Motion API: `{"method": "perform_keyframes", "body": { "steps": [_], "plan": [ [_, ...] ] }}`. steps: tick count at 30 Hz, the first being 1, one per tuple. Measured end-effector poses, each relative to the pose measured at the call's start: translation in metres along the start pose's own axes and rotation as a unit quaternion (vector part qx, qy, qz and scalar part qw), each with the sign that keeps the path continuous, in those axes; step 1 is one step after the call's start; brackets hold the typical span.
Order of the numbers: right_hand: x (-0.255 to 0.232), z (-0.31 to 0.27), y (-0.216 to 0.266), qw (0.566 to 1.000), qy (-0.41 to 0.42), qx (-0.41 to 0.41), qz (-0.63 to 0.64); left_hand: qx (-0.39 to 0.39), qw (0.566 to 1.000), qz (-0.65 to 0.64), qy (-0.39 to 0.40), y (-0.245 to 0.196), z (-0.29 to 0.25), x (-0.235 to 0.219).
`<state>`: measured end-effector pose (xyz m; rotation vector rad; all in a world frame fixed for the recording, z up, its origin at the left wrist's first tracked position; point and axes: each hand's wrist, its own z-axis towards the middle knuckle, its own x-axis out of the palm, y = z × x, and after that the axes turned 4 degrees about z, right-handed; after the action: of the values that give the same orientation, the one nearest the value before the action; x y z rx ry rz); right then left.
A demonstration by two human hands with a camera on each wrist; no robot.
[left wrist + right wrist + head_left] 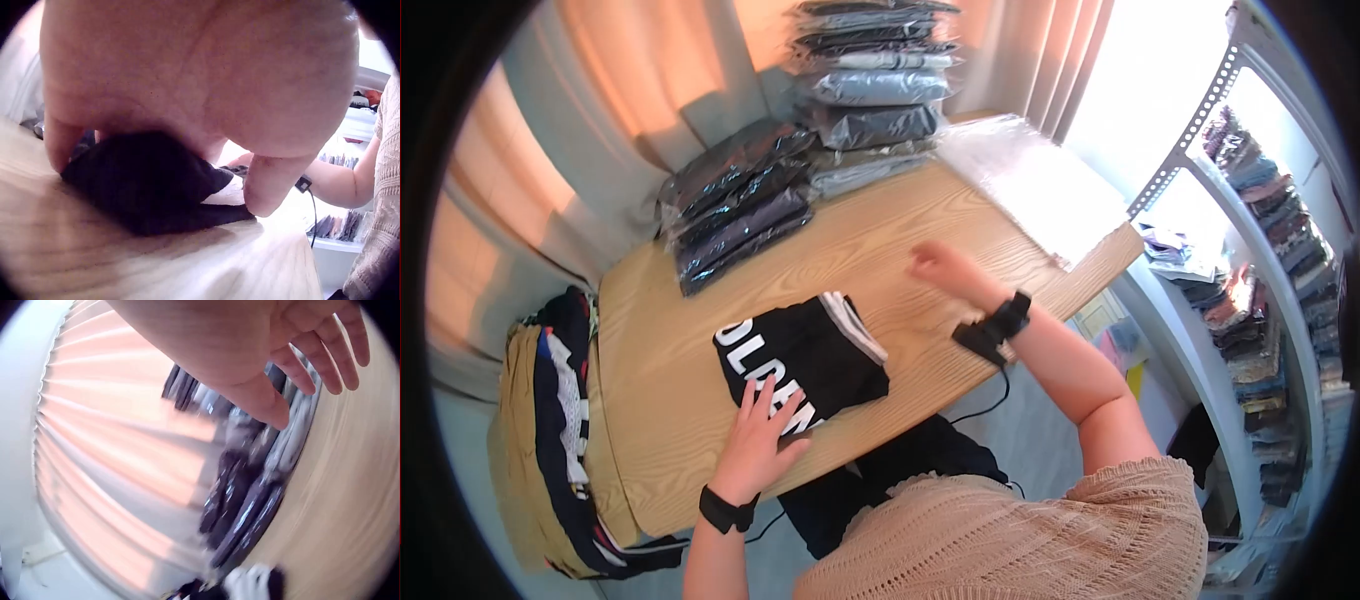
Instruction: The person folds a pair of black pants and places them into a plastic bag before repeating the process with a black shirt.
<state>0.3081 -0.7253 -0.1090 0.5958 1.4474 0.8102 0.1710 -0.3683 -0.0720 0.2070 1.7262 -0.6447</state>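
Note:
A folded black garment [840,365] with white lettering and a striped band lies on the wooden table, its band toward the upper right. My left hand [755,435] rests on its lower left part, fingers spread over the letters. Seen from the left wrist, the dark cloth [150,187] sits under the left hand [200,75], with the thumb at its edge. My right hand [955,275] is raised above the table to the right of the garment, touching nothing. In the right wrist view the right hand [269,362] has its fingers loosely extended.
Stacks of bagged garments [740,200] stand at the back left, with a taller pile [880,90] beside them. Clear plastic bags [1040,180] lie at the back right of the table [670,400]. Clothes [550,420] hang at the left; shelves [1260,300] stand right.

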Motion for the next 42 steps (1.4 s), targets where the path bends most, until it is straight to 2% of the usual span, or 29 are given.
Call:
{"method": "perform_keyframes", "body": {
  "steps": [3, 6, 8, 10, 13, 15, 18, 20, 22, 26, 27, 28, 30, 32, 36, 38, 40, 42],
  "plan": [
    [-0.076, 0.031, -0.050, 0.979, -0.129, 0.076, -0.136, -0.015, 1.000, 0.001, 0.006, -0.003, 0.005, -0.002],
    [-0.124, 0.030, -0.076, 0.898, -0.221, 0.172, -0.339, -0.023, 0.999, 0.038, -0.022, -0.004, 0.008, 0.002],
    [-0.141, 0.029, -0.110, 0.886, -0.199, 0.191, -0.373, -0.040, 0.998, 0.040, -0.026, -0.004, 0.012, 0.001],
    [-0.148, 0.029, -0.131, 0.895, -0.144, 0.266, -0.329, -0.041, 0.999, 0.029, -0.020, -0.003, 0.013, 0.001],
    [-0.146, 0.018, -0.122, 0.900, -0.120, 0.268, -0.323, -0.043, 0.999, 0.020, -0.008, -0.001, 0.014, 0.001],
    [-0.143, 0.012, -0.128, 0.907, -0.238, 0.160, -0.308, -0.043, 0.999, 0.022, -0.003, -0.002, 0.014, 0.002],
    [-0.155, 0.024, -0.156, 0.921, -0.239, 0.163, -0.262, -0.041, 0.999, 0.019, -0.009, -0.001, 0.014, 0.003],
    [-0.161, 0.022, -0.165, 0.921, -0.266, 0.134, -0.251, -0.025, 0.998, 0.038, -0.039, 0.001, 0.013, 0.006],
    [-0.168, 0.023, -0.167, 0.943, -0.217, 0.178, -0.178, -0.027, 0.998, 0.036, -0.038, 0.001, 0.013, 0.006],
    [-0.143, 0.001, -0.094, 0.940, -0.207, 0.146, -0.228, -0.030, 0.998, 0.035, -0.038, 0.000, 0.014, 0.005],
    [-0.138, -0.001, -0.082, 0.942, -0.147, 0.166, -0.251, -0.030, 0.998, 0.035, -0.038, 0.000, 0.014, 0.006],
    [-0.136, -0.003, -0.077, 0.940, -0.086, 0.185, -0.273, -0.028, 0.998, 0.034, -0.040, 0.001, 0.013, 0.007],
    [-0.133, 0.002, -0.099, 0.942, -0.079, 0.168, -0.279, -0.026, 0.998, 0.034, -0.042, 0.000, 0.013, 0.007],
    [-0.139, 0.012, -0.130, 0.948, -0.126, 0.136, -0.257, -0.026, 0.998, 0.031, -0.042, -0.001, 0.012, 0.006],
    [-0.162, 0.018, -0.147, 0.956, -0.160, 0.116, -0.218, -0.025, 0.998, 0.031, -0.050, 0.000, 0.012, 0.008],
    [-0.169, 0.018, -0.156, 0.941, -0.311, 0.128, -0.038, -0.029, 0.998, 0.027, -0.044, 0.000, 0.012, 0.007],
    [-0.170, 0.002, -0.115, 0.928, -0.334, 0.155, -0.060, -0.029, 0.998, 0.025, -0.047, 0.002, 0.013, 0.009],
    [-0.163, -0.015, -0.084, 0.943, -0.315, 0.103, -0.017, -0.028, 0.998, 0.023, -0.049, 0.003, 0.013, 0.010]
  ]
}}
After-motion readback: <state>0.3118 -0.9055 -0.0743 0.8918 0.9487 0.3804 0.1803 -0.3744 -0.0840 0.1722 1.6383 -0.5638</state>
